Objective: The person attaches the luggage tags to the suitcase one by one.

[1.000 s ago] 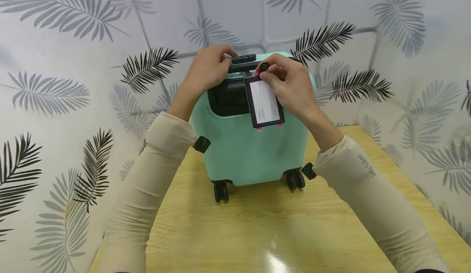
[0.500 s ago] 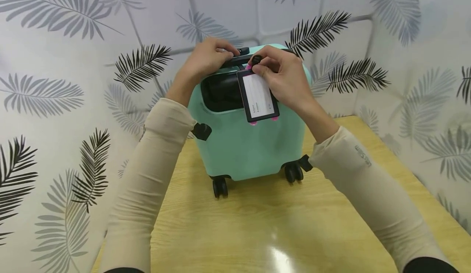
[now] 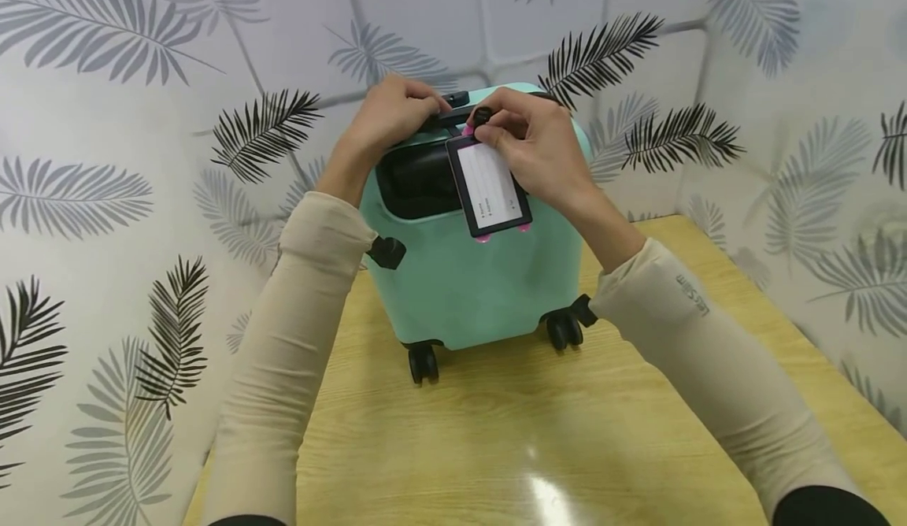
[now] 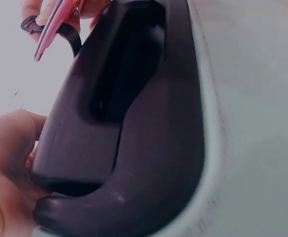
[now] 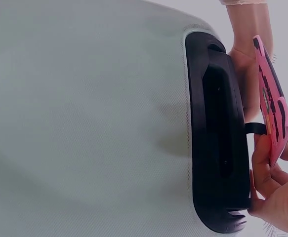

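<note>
Both arms reach forward over the wooden table (image 3: pixel 496 431) and bend in toward the top of a mint green suitcase (image 3: pixel 482 282). The suitcase stands up on its little black wheels (image 3: pixel 423 363) near the back of the table, close to the wall with leaf pictures (image 3: pixel 106 156). The left hand (image 3: pixel 393 116) sits on top of the suitcase with its fingers curled over the black handle (image 3: pixel 442 119), holding it; in the left wrist view the thumb presses against the end of the handle. The right hand (image 3: pixel 538 144) is right beside it, with the wrist bent down. Its thumb and fingers pinch the top of a luggage tag (image 3: pixel 489 186) and the tag's black strap (image 3: pixel 483 115). The tag is a long black rectangle with a white card in it and pink on the back. It hangs in front of the suitcase, over the dark hollow under the handle. Its long side runs up and down, leaning a little, with the top end at the handle and the bottom end pointing down toward the table. The white card faces the person.
</note>
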### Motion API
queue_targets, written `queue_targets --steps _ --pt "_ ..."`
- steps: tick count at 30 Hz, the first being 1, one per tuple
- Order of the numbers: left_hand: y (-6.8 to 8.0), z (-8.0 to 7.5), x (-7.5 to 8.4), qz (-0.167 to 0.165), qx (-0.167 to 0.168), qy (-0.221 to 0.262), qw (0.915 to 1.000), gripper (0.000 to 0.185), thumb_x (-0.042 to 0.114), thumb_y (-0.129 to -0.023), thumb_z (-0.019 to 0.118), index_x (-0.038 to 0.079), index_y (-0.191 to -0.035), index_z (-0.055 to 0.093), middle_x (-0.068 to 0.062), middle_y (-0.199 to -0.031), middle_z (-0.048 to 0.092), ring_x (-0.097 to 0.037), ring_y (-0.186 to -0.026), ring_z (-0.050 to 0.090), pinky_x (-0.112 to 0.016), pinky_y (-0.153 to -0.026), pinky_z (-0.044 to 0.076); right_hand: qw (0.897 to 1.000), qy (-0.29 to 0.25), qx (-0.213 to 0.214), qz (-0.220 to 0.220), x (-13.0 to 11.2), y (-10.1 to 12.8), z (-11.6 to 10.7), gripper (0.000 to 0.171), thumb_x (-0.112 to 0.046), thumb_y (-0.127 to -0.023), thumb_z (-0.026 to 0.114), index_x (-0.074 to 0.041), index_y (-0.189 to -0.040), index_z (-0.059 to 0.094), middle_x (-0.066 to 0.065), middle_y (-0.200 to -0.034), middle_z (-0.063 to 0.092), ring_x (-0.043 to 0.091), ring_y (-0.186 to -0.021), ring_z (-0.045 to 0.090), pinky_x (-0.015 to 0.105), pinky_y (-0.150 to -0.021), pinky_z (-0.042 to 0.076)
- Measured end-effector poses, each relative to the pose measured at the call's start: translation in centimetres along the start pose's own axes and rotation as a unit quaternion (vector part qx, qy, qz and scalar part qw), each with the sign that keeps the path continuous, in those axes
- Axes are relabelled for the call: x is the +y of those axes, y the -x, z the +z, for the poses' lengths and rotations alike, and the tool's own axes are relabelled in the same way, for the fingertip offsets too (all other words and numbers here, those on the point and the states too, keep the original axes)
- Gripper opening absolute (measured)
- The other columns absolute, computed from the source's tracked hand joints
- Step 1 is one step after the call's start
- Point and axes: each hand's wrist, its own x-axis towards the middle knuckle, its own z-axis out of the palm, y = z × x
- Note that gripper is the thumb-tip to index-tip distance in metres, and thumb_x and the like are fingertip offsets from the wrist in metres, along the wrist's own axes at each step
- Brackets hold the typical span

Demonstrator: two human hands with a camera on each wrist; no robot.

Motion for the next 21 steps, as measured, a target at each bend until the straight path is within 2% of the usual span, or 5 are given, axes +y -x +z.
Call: queue_targets --steps 6,16,21 --pt "0.11 -0.05 -0.3 -0.008 0.008 0.051 0.9986 0.032 0.014 -0.101 0.052 0.01 -0.115 0.08 0.001 -0.136 0.066 -0.008 -0.113 0.053 -0.023 -0.089 0.042 1.0 -0.001 0.0 -0.005 0.02 -0.16 0.28 0.009 -0.005 -0.098 0.072 -0.009 -0.104 0.076 0.009 -0.092 0.074 0.016 -0.077 0.068 0.028 -0.068 0.047" --pt "0.18 0.04 -0.09 -0.023 0.011 0.115 0.993 0.024 0.014 -0.104 0.062 0.008 -0.12 0.079 -0.001 -0.14 0.065 -0.01 -0.119 0.055 -0.024 -0.093 0.045 1.0 0.009 0.004 0.002 -0.08 -0.14 0.2 0.008 -0.006 -0.098 0.072 -0.011 -0.102 0.077 0.008 -0.093 0.074 0.016 -0.075 0.067 0.028 -0.068 0.046" --pt "0.15 0.15 0.11 -0.024 0.018 0.129 0.9913 0.024 0.013 -0.102 0.065 0.009 -0.122 0.077 -0.004 -0.132 0.068 -0.012 -0.111 0.058 -0.025 -0.09 0.047 1.0 0.015 0.003 0.006 0.02 -0.24 0.18 0.008 -0.007 -0.098 0.072 -0.011 -0.103 0.077 0.008 -0.093 0.075 0.016 -0.075 0.067 0.028 -0.067 0.046"
